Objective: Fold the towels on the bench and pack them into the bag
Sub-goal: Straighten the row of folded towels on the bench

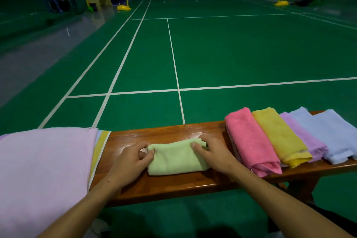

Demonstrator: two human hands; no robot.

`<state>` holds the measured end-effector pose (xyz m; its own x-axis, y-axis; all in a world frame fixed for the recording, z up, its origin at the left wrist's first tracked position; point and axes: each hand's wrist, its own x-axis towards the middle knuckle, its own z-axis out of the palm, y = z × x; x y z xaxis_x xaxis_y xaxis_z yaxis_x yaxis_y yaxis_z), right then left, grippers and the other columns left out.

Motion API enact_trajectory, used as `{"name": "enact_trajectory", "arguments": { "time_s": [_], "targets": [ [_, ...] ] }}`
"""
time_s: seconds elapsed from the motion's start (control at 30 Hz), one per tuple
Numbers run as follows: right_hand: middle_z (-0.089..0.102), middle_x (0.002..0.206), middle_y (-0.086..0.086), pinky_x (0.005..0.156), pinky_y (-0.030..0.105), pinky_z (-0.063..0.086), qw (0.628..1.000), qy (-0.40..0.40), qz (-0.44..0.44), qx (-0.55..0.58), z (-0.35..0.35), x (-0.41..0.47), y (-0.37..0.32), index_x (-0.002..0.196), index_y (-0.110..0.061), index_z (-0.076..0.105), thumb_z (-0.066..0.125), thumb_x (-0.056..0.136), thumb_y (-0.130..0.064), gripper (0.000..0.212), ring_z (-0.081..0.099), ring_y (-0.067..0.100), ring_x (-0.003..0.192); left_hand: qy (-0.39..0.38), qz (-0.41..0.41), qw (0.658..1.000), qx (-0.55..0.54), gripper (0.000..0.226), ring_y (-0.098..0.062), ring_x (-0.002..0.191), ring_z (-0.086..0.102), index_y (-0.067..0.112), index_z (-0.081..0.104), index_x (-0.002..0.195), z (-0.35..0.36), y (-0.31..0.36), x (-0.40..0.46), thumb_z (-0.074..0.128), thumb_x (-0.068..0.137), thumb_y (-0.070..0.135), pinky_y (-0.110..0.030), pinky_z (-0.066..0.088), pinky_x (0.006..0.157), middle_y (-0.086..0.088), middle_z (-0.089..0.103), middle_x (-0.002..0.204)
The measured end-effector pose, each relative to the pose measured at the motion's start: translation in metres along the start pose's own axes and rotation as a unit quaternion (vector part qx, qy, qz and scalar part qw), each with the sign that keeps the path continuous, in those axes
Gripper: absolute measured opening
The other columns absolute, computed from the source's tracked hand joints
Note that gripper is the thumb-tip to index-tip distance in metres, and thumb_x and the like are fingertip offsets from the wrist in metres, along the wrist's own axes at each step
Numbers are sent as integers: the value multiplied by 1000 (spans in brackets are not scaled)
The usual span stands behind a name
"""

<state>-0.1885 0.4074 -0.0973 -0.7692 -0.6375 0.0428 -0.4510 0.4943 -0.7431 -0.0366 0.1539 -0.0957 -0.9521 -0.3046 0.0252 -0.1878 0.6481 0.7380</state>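
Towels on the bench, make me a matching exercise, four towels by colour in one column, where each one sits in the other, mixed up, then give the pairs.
Column one:
1. green towel
2. pink towel
3. yellow towel
4. blue towel

Column two:
A. farthest right on the bench
B. between the pink and purple ones
C. held at both ends by the left hand and right hand
D. just right of the hands

Pairs: 1-C, 2-D, 3-B, 4-A

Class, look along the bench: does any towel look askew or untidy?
Mostly tidy. The pink towel lies at a slant, its near end overhanging the bench edge and splaying open, unlike the squared green towel.
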Motion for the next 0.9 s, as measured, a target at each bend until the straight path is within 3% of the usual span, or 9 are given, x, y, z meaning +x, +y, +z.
{"name": "enact_trajectory", "arguments": {
  "time_s": [0.13,0.23,0.3,0.4,0.47,0.53,0.63,0.77,0.9],
  "targets": [
    [52,72,-12,57,30,33,992,16,52,-111,7,6,-2,79,-31,53,62,98,-47,26,53,14,72,15,-45,998,47,13,1,53,59,33,63,103,7,-1,4,62,102,46,-28,42,56,16,69,58],
    [66,107,-1,75,37,47,971,37,99,-216,7,5,-5,114,-23,61,61,93,-54,37,64,25,100,45,-55,988,136,18,0,59,62,38,60,105,7,-2,7,63,98,55,-29,51,56,15,69,63],
    [59,124,3,90,42,50,956,68,66,-276,7,4,-5,124,-24,58,60,94,-52,41,58,28,113,92,-5,975,202,25,3,77,62,41,62,115,7,-4,6,60,98,59,-28,56,65,20,71,87],
    [51,149,8,110,46,45,941,84,-96,-314,13,4,-10,134,-29,60,57,99,-39,37,48,33,133,114,141,958,220,33,-6,121,55,42,67,133,11,-3,7,60,102,53,-32,55,91,13,59,139],
    [40,164,9,120,49,35,936,23,-178,-302,23,2,-12,144,-33,56,45,105,-41,41,36,34,148,79,220,940,248,34,-13,133,52,41,68,136,19,-5,9,58,105,51,-36,49,103,8,56,151],
    [31,170,6,124,50,29,932,-67,-175,-310,33,-3,-12,156,-33,42,26,109,-47,52,27,33,155,44,219,932,285,39,-15,138,51,45,66,138,25,-9,10,50,105,57,-41,48,108,9,57,152],
    [36,166,2,117,49,38,926,-117,-123,-337,29,-4,-7,161,-30,32,20,111,-48,54,37,33,147,18,146,952,267,47,-11,140,48,51,57,144,22,-19,12,40,104,68,-39,46,110,16,54,152],
    [58,139,5,94,44,50,935,-88,-90,-331,15,-5,-12,153,-33,43,36,111,-46,45,49,28,123,34,63,980,187,59,-1,118,57,46,47,151,12,-16,9,54,97,69,-32,57,92,23,54,140],
    [58,136,-2,84,36,45,955,-90,-61,-275,18,-10,-21,141,-31,51,53,105,-53,42,56,22,119,27,-19,984,177,49,1,92,60,43,57,129,9,-7,9,60,91,73,-26,56,73,23,59,113]
  ]
}}
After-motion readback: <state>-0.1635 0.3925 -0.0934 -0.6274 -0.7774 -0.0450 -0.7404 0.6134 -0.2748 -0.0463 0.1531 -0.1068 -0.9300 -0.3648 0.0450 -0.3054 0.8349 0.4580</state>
